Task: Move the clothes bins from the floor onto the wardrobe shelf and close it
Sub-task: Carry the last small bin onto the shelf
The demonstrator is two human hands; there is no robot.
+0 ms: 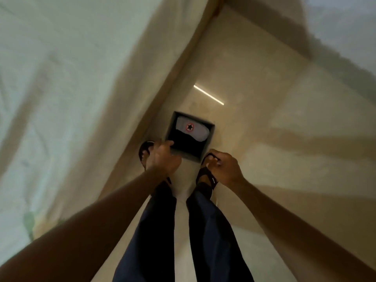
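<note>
A small dark clothes bin (210,132) stands on the tiled floor just ahead of my feet. Folded clothes lie inside it: a black piece and a grey one (192,128) with a red-ringed black star. My left hand (163,157) hangs over the bin's near left corner with its fingers curled; whether it touches the rim I cannot tell. My right hand (223,166) is to the right of the bin's near right corner, fingers loosely bent, holding nothing. The wardrobe shelf is not in view.
A pale bed sheet or cloth surface (71,88) fills the left side, close to the bin. Glossy beige floor tiles (274,119) stretch ahead and to the right. My legs in dark trousers and sandals (205,180) stand right behind the bin.
</note>
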